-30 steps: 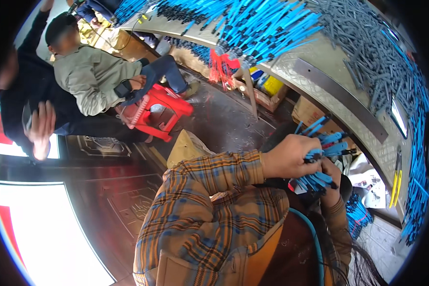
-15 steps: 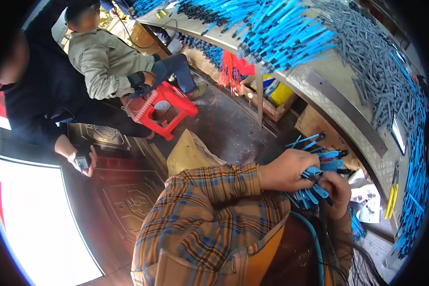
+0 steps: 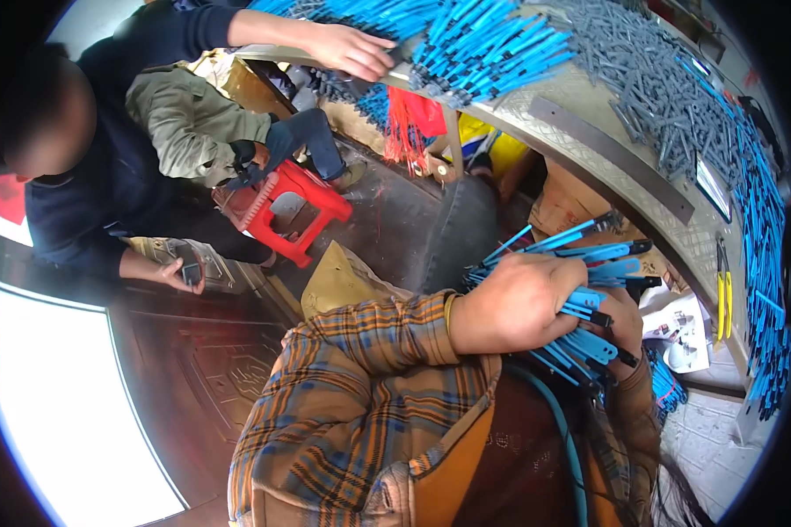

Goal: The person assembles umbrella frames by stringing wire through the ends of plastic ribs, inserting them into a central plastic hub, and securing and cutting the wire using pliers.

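Note:
In front of my lap I hold a bundle of slim blue plastic strips with black ends, fanned out in several directions. My left hand is closed round the bundle from the left, its back toward me. My right hand grips the bundle from the right; its fingers are partly hidden behind the strips. A plaid sleeve covers my left forearm.
A curved worktable carries blue strips and a heap of grey pieces. Yellow-handled pliers lie at its edge. One person sits by a red stool; another reaches a hand to the table.
The bundle and my hands sit slightly further left, and the strips spread wider. A person in dark clothing has leaned in and stretched an arm over to the table's blue strips.

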Demonstrator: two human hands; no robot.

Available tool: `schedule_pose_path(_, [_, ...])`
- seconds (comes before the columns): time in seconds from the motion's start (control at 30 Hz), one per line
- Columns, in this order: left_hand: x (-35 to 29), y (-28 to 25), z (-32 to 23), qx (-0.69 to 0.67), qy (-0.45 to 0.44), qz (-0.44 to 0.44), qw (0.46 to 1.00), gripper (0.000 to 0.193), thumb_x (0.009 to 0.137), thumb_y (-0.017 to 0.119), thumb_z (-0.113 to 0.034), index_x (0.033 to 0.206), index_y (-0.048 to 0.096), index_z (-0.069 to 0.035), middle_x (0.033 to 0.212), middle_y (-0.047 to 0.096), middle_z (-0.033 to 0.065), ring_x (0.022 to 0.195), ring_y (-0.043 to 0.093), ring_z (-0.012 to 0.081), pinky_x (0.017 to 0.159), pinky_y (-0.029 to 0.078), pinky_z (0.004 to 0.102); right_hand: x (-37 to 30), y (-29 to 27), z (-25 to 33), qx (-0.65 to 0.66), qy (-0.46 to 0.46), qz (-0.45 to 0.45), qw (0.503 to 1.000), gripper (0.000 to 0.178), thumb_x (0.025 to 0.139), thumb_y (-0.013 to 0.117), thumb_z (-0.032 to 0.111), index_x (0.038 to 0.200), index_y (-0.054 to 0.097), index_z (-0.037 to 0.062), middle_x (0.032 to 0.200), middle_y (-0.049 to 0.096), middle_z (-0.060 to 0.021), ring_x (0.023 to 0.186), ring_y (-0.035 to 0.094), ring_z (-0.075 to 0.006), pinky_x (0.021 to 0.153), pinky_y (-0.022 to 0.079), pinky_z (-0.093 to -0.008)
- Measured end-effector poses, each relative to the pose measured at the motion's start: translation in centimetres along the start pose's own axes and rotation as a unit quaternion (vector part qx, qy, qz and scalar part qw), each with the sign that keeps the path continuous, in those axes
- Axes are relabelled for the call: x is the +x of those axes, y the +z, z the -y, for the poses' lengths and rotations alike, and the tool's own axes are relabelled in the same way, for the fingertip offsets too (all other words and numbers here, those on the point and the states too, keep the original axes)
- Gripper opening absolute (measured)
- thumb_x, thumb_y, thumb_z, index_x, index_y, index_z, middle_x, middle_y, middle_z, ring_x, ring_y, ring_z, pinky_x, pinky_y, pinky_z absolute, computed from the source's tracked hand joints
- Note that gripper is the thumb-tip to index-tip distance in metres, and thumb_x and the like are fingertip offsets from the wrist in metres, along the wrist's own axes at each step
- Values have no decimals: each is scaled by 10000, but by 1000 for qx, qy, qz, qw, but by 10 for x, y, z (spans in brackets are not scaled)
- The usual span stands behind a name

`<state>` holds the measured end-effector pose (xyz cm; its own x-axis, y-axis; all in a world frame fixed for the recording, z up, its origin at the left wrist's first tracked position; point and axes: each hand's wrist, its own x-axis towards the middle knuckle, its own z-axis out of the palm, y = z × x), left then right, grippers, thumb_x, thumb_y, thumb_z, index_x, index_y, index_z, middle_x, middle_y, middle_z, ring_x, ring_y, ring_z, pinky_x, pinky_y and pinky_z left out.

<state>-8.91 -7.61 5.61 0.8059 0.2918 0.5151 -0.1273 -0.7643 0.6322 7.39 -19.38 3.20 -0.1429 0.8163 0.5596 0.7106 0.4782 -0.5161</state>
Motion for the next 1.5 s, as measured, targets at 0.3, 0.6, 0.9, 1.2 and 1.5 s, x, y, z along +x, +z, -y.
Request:
schedule_pose_path(0.3, [-13, 3, 4, -65, 50, -66, 994, 263, 668, 671, -120, 841, 485, -48, 729, 540, 123, 683, 563, 330, 596, 447, 396, 6, -3, 22, -108, -17, -7, 994, 351, 758, 627, 80, 1086, 505, 57, 842, 606, -117, 717, 588, -294, 618, 457, -371])
schedule_pose_path(0.6, [-17, 7, 26, -126, -15, -28, 991, 244, 691, 640, -121, 840, 461, -48, 715, 529, 124, 680, 553, 344, 593, 440, 402, 16, 1, 14, -131, -16, 42, 990, 349, 777, 606, 109, 1099, 482, 59, 807, 593, -110, 656, 554, -297, 555, 411, -391])
schedule_pose_path(0.9, [5, 9, 43, -171, -21, -17, 985, 253, 684, 634, -113, 846, 452, -44, 715, 529, 137, 688, 549, 352, 597, 438, 404, 28, -12, -8, -100, 43, 68, 992, 238, 766, 609, 101, 985, 523, 62, 787, 586, -114, 654, 545, -304, 561, 406, -395])
schedule_pose_path(1.2, [15, 8, 61, -157, 17, -11, 987, 277, 675, 643, -119, 863, 456, -40, 716, 525, 151, 700, 550, 359, 618, 439, 410, 25, -10, -19, 1, 185, 59, 981, 163, 785, 613, 96, 919, 535, 47, 744, 577, -124, 624, 550, -307, 544, 413, -366])
schedule_pose_path(1.5, [38, 18, 65, -165, -34, 59, 984, 277, 678, 644, -115, 873, 466, -30, 702, 530, 156, 687, 556, 357, 598, 443, 411, 22, -19, -39, 15, 172, 16, 985, 124, 778, 609, 82, 879, 552, 37, 727, 568, -120, 621, 551, -281, 534, 410, -349])
